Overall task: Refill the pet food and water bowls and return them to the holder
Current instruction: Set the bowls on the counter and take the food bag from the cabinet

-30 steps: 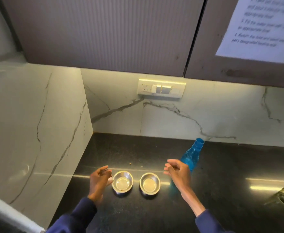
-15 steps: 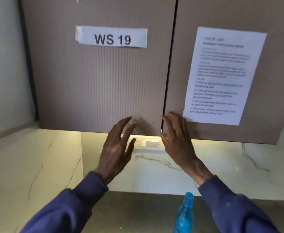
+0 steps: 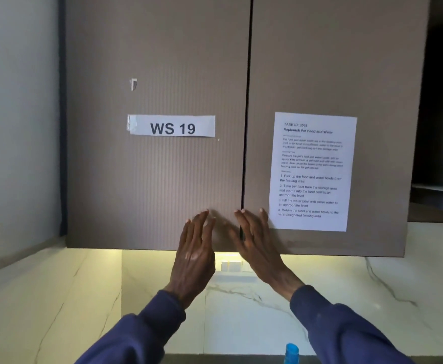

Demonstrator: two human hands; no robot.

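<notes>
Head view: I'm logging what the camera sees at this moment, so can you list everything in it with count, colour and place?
cabinet doors: two, brown ribbed, shut, filling the upper frame
WS 19 label: one, white with black letters, taped on the left door
instruction sheet: one, white printed page, on the right door
tape scrap: one, pale, above the label on the left door
switch plate: one, white, on the backsplash under the cabinet, partly hidden by the hands
backsplash: white veined marble, below the cabinet
blue bottle: one, only its top showing at the bottom edge
left hand: open, fingers up at the left door's lower edge
right hand: open, at the gap between the doors
sleeves: two, navy
</notes>
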